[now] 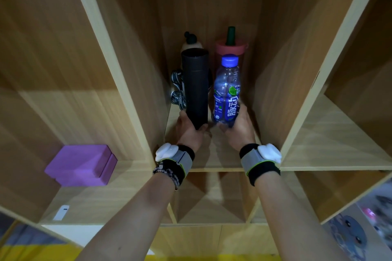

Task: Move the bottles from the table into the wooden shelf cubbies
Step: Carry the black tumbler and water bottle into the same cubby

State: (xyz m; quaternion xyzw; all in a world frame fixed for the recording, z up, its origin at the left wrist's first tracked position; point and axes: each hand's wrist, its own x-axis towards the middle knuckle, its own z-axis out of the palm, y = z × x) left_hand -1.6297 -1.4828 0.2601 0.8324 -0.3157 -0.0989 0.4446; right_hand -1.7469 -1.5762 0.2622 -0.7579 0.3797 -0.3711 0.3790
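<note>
An indoor storage spot is shown, filled by a pale wooden shelf unit [212,169] divided into open cubbies. In the middle cubby a black flask [195,87], a blue-capped plastic bottle [226,93] and a pink-lidded bottle [231,48] are seen. In the left cubby purple foam blocks [80,165] and a small white device [61,212] are laid. Whether a home, studio or office is meant cannot be told.

In the light wooden shelf cubby [216,154], a tall black cylindrical flask [195,87] in the left hand [188,130] is just left of the clear blue-capped plastic bottle [226,95] in the right hand [240,128]. Beyond the left hand stands a cream dark-capped bottle [191,43], beyond the right hand a pink-lidded tumbler [231,48].
</note>
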